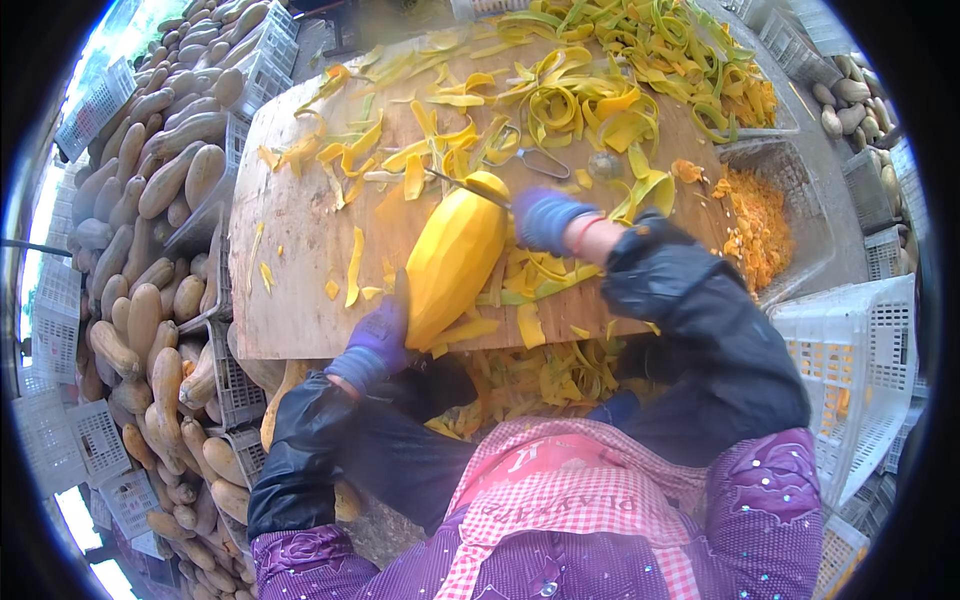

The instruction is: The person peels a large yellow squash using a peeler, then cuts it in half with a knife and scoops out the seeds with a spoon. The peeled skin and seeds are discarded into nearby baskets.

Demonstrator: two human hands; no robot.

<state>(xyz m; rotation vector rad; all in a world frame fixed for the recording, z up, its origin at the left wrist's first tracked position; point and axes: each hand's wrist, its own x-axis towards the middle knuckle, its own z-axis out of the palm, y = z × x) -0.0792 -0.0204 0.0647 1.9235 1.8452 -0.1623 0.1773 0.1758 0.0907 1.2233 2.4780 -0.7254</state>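
Observation:
A peeled yellow squash (459,255) lies slantwise near the front edge of a wooden board (300,225). My left hand (379,330), in a purple and blue glove, steadies its lower end from the left, thumb along its side. My right hand (546,219), gloved and slightly blurred, grips a knife whose dark blade (471,187) lies across the squash's upper end. Beyond the squash, a metal peeler (536,161) rests on the board among curled yellow-green peels (570,94).
Unpeeled squashes (142,315) fill plastic crates on the left. A large peel heap (690,52) covers the board's far right. On the right stand a tub of orange pulp and seeds (761,225) and a white plastic crate (840,375). More peels (540,375) lie below the board's front edge.

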